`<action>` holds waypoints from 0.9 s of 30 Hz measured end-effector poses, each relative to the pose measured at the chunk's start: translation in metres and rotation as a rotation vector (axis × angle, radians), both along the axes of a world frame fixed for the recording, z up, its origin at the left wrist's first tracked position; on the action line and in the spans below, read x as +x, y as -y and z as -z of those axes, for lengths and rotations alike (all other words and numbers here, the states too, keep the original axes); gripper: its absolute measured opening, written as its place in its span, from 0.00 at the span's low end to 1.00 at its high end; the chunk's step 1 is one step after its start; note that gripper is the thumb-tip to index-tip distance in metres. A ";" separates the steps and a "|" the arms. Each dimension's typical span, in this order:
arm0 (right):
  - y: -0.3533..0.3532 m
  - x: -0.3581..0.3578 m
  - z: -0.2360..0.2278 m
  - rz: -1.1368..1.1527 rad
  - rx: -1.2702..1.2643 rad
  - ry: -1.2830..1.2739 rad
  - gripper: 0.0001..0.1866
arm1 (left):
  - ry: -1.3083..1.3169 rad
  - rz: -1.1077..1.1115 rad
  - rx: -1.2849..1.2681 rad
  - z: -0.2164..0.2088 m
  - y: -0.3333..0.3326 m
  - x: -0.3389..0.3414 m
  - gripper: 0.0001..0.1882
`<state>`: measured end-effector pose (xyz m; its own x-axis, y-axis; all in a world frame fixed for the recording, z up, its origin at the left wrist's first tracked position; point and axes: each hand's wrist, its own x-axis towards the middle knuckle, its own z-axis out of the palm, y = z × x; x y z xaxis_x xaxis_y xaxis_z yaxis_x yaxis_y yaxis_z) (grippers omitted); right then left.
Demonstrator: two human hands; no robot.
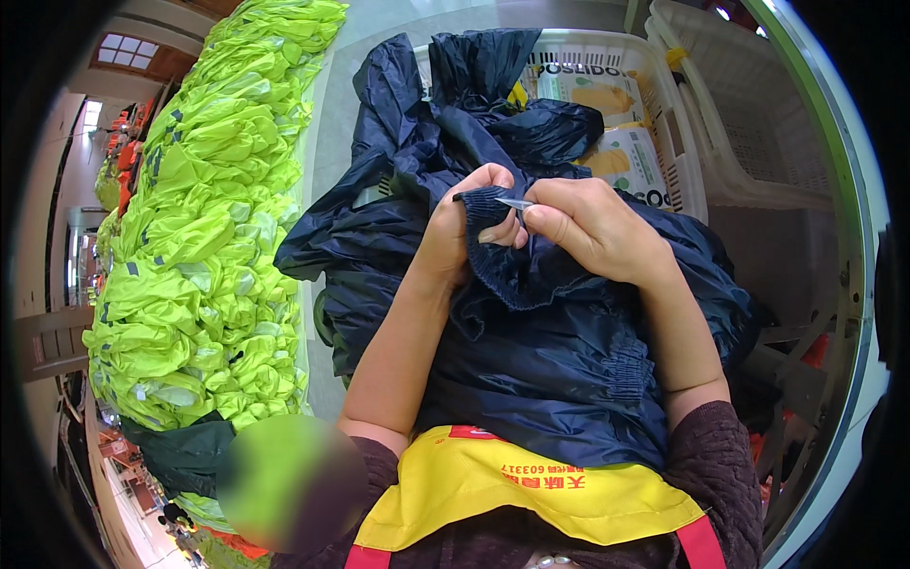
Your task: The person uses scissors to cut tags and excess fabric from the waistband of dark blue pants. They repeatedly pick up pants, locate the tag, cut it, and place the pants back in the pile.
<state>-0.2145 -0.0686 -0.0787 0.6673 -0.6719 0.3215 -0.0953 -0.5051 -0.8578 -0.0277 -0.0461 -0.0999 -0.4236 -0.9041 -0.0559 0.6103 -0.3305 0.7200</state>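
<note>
A dark navy garment (550, 351) of thin, shiny fabric lies bunched in front of me and over my lap. My left hand (450, 228) is closed on its gathered elastic edge (482, 211), holding it raised with the fingers curled inside. My right hand (597, 223) pinches what look like small thread snips; most of the tool is hidden in the palm. The pointed metal tip (513, 202) of the snips reaches the elastic edge beside my left fingers. Another gathered elastic section (627, 370) shows at the lower right of the garment.
A long heap of bright yellow-green garments (218, 209) runs along the left. Beyond the navy fabric stands a white plastic basket (678, 142) with printed packages (621, 156) in it. More pale baskets (749, 114) are stacked at the far right, near a metal frame (839, 161).
</note>
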 end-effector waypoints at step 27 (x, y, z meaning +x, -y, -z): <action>-0.008 0.008 -0.011 0.223 0.188 0.288 0.11 | 0.205 -0.147 -0.031 -0.002 -0.005 -0.004 0.02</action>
<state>-0.2070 -0.0604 -0.0673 0.3996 -0.8545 0.3319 0.0728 -0.3314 -0.9407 -0.0313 -0.0415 -0.0982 -0.2697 -0.9579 -0.0985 0.4905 -0.2247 0.8420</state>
